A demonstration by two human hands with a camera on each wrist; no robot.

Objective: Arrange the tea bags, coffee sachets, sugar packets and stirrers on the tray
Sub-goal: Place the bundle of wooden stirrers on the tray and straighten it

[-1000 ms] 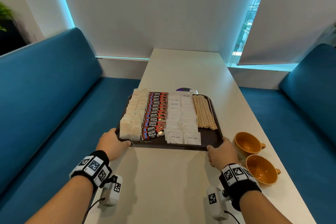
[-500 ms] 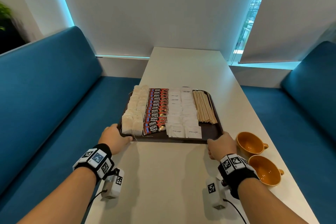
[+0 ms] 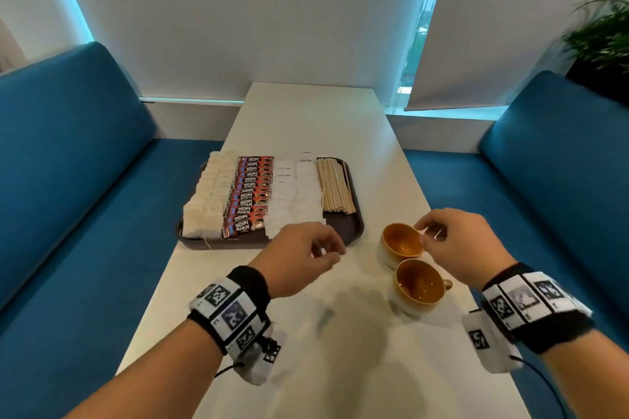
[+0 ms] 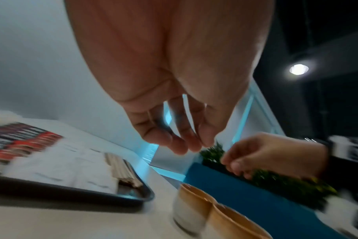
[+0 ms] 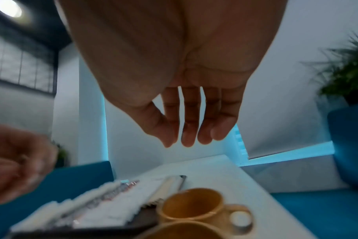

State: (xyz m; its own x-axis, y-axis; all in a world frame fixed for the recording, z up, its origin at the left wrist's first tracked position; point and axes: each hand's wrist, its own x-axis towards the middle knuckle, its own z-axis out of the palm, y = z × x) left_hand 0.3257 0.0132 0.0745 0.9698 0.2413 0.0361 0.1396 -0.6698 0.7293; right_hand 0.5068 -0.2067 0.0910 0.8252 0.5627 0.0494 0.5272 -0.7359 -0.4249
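A dark tray lies on the white table and carries four rows: tea bags at the left, red coffee sachets, white sugar packets and wooden stirrers at the right. My left hand hovers above the tray's near right corner, fingers loosely curled, holding nothing. My right hand hangs over the far orange cup, fingers relaxed and empty. In the left wrist view the left hand floats above the table beside the tray. Straight, empty fingers show in the right wrist view.
Two orange cups stand right of the tray, the nearer one close to my right wrist. Blue benches flank the narrow table. A plant stands at the far right. Bare tabletop stretches beyond the tray and toward me.
Both hands have let go of the tray's near corners and lifted. The left hand moved right toward the tray's right corner; the right hand moved right over the cups. The view swung right.
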